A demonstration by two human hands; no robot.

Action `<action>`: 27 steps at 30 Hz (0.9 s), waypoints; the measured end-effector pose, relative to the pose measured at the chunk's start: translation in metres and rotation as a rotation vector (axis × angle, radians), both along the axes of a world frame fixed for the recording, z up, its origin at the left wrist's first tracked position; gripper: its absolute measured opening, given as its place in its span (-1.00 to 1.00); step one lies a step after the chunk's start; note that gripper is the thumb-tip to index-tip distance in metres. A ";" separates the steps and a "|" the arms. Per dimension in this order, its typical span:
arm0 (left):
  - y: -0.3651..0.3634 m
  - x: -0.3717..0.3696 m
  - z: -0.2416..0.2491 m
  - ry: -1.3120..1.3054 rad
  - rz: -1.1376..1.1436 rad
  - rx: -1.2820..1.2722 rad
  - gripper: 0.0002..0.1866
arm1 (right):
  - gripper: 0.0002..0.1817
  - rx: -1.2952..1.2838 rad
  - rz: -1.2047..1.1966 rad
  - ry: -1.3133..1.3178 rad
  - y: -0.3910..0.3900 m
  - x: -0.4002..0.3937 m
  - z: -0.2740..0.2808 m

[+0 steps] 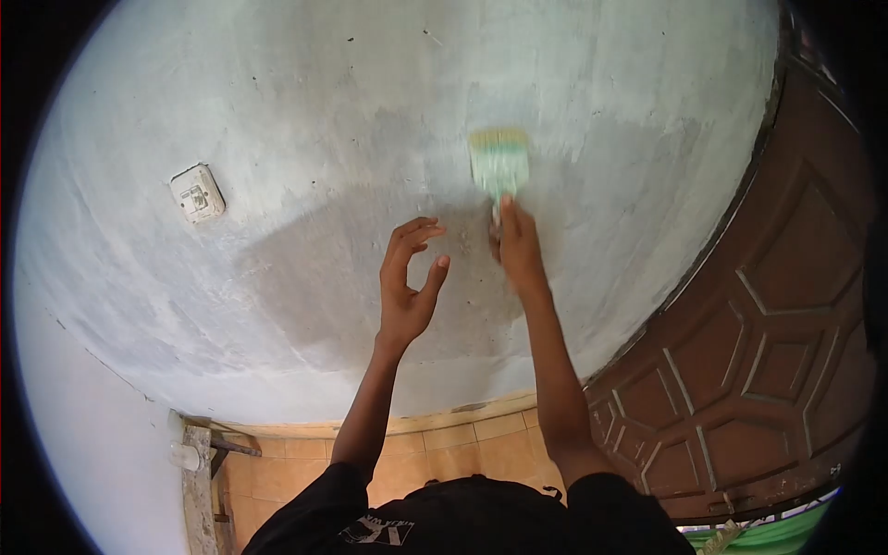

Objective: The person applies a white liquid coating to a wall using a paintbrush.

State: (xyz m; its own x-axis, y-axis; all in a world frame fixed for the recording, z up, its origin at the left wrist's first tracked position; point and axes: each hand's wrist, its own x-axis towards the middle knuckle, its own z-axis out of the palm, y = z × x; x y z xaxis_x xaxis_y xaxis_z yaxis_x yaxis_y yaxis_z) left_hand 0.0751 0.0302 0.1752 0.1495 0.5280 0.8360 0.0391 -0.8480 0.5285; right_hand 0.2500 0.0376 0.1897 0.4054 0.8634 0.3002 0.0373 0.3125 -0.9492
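While the right hand (518, 248) grips the handle of a pale green brush (500, 168) just above and right of the frame's centre, its blurred bristles pointing up over the patchy wall (370, 120), the left hand (407, 301) is well apart from it near the centre, fingers curved and holding nothing; a white switch (197, 194) sits at the left, a brown panelled door (777, 361) fills the right; orange tiles (398, 472) show along the bottom.
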 end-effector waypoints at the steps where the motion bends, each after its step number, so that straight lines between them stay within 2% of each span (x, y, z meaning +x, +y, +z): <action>1: 0.001 -0.001 -0.002 0.009 0.005 -0.024 -0.69 | -0.49 -0.013 0.040 -0.007 -0.004 -0.001 -0.010; 4: 0.003 -0.003 -0.006 -0.018 -0.040 -0.090 -0.71 | -0.48 -0.026 0.080 -0.028 -0.011 -0.001 -0.019; 6: 0.002 -0.002 -0.006 -0.100 -0.096 -0.124 -0.74 | -0.48 0.017 0.005 -0.062 -0.002 0.000 0.017; 9: 0.003 0.002 -0.007 -0.188 -0.167 -0.183 -0.77 | -0.49 0.160 0.056 -0.119 0.005 -0.002 0.056; 12: 0.000 0.004 -0.007 -0.200 -0.179 -0.209 -0.78 | -0.50 0.135 0.022 -0.035 0.009 -0.008 0.026; 15: -0.001 -0.001 -0.011 -0.187 -0.201 -0.251 -0.78 | -0.50 0.017 0.153 0.021 -0.007 -0.014 -0.006; 18: 0.000 -0.001 -0.011 -0.178 -0.229 -0.276 -0.78 | -0.50 0.135 0.058 -0.020 0.006 -0.010 0.016; 21: 0.003 -0.003 -0.008 -0.185 -0.272 -0.276 -0.77 | -0.50 0.235 0.104 -0.085 0.009 -0.004 0.051; 24: -0.001 -0.004 -0.011 -0.199 -0.269 -0.286 -0.77 | -0.50 0.060 -0.016 0.000 0.006 -0.005 0.018; 27: 0.003 -0.008 -0.017 -0.207 -0.266 -0.289 -0.78 | -0.49 -0.048 0.103 0.044 -0.010 -0.005 -0.015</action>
State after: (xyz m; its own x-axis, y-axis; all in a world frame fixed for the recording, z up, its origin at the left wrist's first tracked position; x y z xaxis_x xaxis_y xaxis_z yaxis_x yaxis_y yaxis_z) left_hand 0.0668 0.0329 0.1585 0.1569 0.7104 0.6861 -0.2924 -0.6301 0.7194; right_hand 0.2450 0.0277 0.1752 0.3260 0.9140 0.2415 -0.0351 0.2669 -0.9631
